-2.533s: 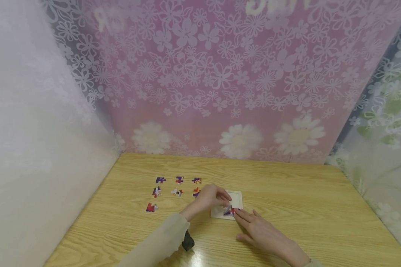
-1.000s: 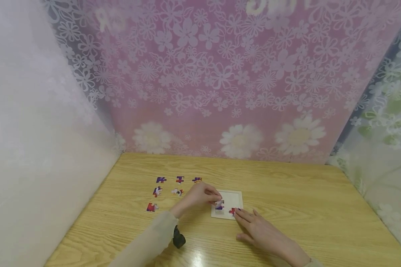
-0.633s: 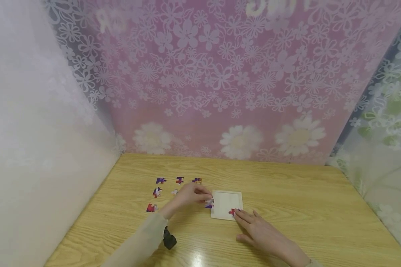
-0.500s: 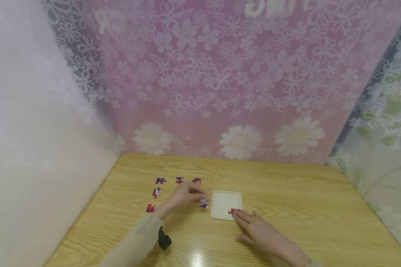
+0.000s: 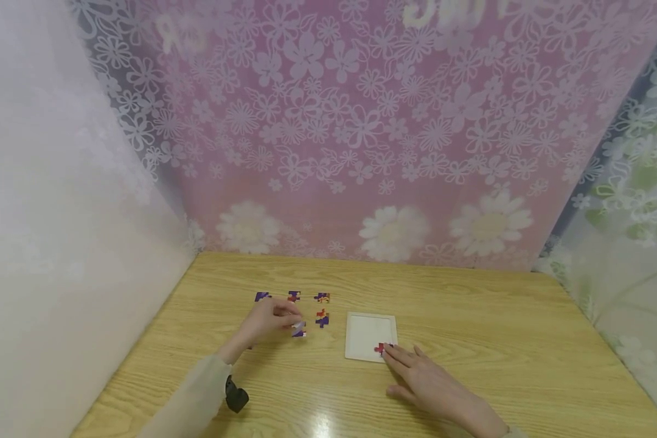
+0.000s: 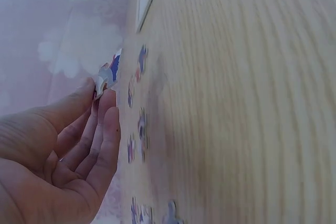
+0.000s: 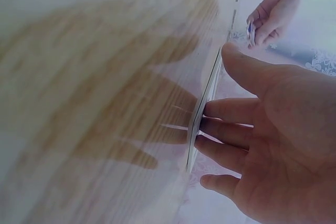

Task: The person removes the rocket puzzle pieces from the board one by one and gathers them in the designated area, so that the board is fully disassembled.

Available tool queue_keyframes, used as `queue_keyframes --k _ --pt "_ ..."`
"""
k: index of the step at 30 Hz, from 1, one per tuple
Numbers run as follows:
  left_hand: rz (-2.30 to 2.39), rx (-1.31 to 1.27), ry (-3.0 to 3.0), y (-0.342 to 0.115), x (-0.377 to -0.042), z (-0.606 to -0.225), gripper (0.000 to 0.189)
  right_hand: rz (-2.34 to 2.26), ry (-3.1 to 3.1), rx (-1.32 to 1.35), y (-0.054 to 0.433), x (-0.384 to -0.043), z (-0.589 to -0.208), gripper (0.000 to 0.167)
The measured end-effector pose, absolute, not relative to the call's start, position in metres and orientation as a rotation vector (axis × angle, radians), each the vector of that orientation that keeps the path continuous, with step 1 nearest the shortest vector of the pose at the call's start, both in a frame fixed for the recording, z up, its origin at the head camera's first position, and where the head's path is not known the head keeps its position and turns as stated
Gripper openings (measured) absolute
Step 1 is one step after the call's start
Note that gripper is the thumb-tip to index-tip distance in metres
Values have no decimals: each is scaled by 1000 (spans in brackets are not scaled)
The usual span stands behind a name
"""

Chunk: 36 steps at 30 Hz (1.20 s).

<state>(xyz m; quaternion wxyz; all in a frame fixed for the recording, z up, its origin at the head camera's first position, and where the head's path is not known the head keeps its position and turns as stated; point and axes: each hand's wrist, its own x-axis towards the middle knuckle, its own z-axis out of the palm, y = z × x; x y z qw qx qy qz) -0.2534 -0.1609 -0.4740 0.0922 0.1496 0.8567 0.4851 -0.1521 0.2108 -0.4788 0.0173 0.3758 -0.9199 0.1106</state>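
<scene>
Between thumb and fingers, my left hand [image 5: 268,319] pinches a purple and white jigsaw piece [image 5: 298,330], held above the table among the loose pieces. The left wrist view shows that piece [image 6: 108,73] at the fingertips, raised off the wood. My right hand [image 5: 429,383] lies with fairly straight fingers at the lower right corner of a pale square puzzle frame [image 5: 356,353]. Its fingertips rest on a red jigsaw piece [image 5: 380,348] in that corner and cover part of it. In the right wrist view these fingers touch the frame's edge [image 7: 194,129].
Several loose jigsaw pieces lie left of the frame, among them an orange and purple piece [image 5: 322,317], a purple and yellow piece [image 5: 322,297] and a red and purple piece [image 5: 294,296]. Others are hidden behind the left hand. A flowered curtain [image 5: 361,152] backs the wooden table [image 5: 471,304].
My left hand has carried the purple and white jigsaw piece from over the frame leftward to the loose pieces. The right hand has stayed at the frame's corner.
</scene>
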Motion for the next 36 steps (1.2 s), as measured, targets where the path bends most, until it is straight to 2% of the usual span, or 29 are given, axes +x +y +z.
queue_keyframes --k 10,20,36 --pt "1325 410 2655 -182 -251 -483 11 334 -2868 1161 211 -152 -479 66" --pt "1231 440 2653 -180 -242 -484 16 313 -2847 1161 210 -152 -479 65" --pt "1205 462 2654 -178 -243 -483 9 365 -2841 1169 209 -152 -476 63"
